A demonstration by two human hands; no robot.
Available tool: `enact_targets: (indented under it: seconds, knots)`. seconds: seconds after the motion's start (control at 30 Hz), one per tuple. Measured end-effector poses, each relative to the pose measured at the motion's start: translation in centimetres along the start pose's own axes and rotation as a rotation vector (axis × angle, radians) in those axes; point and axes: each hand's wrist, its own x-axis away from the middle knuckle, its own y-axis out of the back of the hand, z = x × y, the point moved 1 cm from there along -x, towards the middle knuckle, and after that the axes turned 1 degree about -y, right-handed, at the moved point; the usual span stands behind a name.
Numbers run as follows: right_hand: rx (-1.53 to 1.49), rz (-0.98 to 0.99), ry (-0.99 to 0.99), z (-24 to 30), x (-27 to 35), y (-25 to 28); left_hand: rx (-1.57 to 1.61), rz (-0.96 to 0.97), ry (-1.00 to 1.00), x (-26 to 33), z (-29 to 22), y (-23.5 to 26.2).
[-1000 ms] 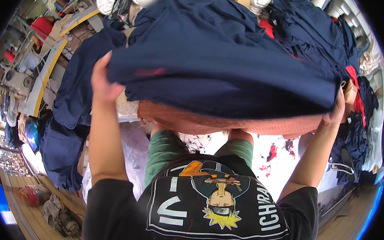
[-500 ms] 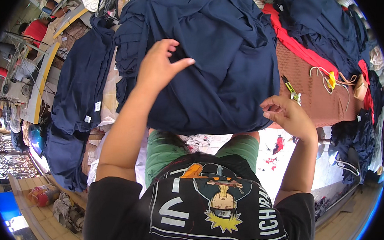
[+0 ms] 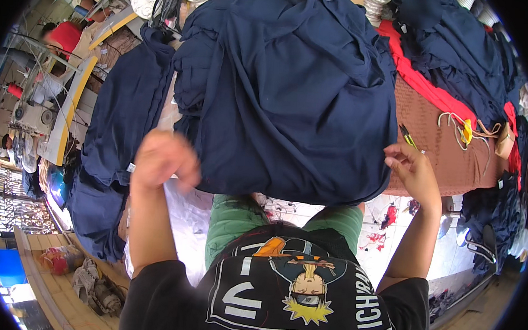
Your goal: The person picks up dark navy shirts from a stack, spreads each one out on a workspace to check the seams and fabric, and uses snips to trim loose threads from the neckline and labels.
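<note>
In front of me a dark navy garment lies spread over a pile of folded navy cloth, its front edge hanging above my lap. A small label shows at its far neck edge. My left hand, blurred by motion, is off the garment's near left corner; its fingers are too smeared to read. At the right edge of the garment is my right hand, its fingers bent and apart with nothing visible between them; whether the fingertips touch the cloth I cannot tell. Just beyond it, yellow-green thread snips lie on the brown cloth.
Brown textured cloth covers the right side, with a red strip, cords and another navy heap. More navy garments are stacked at left. Sewing machines and a person in red are farther left.
My left hand has left the middle of the garment, moving toward me and to the left. The right hand stays by the right edge. The garment's surface looks smoother.
</note>
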Motion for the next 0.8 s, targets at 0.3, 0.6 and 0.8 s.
enact_targets:
  seconds: [0.3, 0.6, 0.8]
  knots:
    - [-0.635, -0.193, -0.358, -1.8, -6.8, -2.1, -1.378, -0.684, 0.268, -9.3, 6.6, 5.1]
    - [-1.24, -0.112, -0.176, -2.0, -4.1, 0.5, 0.038, -0.703, 0.288, -8.4, -0.3, 3.8]
    - [-1.079, -0.253, 0.084, 9.1, -4.4, 5.3, -0.099, -0.788, -0.156, -4.2, -11.8, 6.0]
